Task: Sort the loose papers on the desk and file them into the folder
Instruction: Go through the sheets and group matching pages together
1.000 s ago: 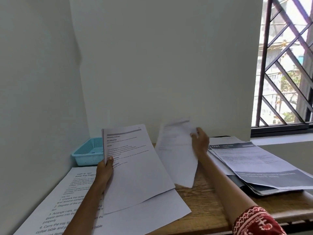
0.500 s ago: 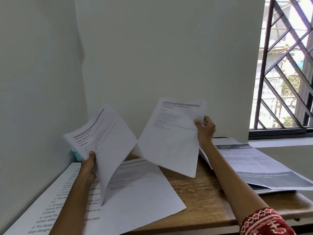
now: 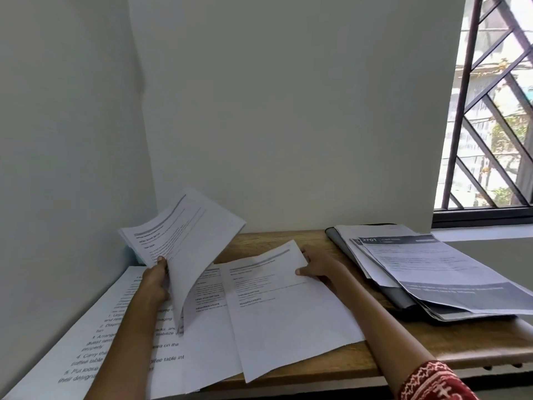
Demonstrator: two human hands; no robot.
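Head view: left hand (image 3: 155,280) grips a curled white printed sheet (image 3: 187,243) raised above the wooden bench (image 3: 403,339); right hand (image 3: 317,265) pinches the top corner of a flat white printed page (image 3: 285,310) on the bench pile. Dark grey folder (image 3: 401,298) lies right, under papers. Best square the edges before stacking, keeping headers aligned.

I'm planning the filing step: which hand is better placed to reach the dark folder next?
The right hand. It lies nearer the dark folder at the desk's right, only pinching a sheet already lying flat. The left hand holds raised papers far left.
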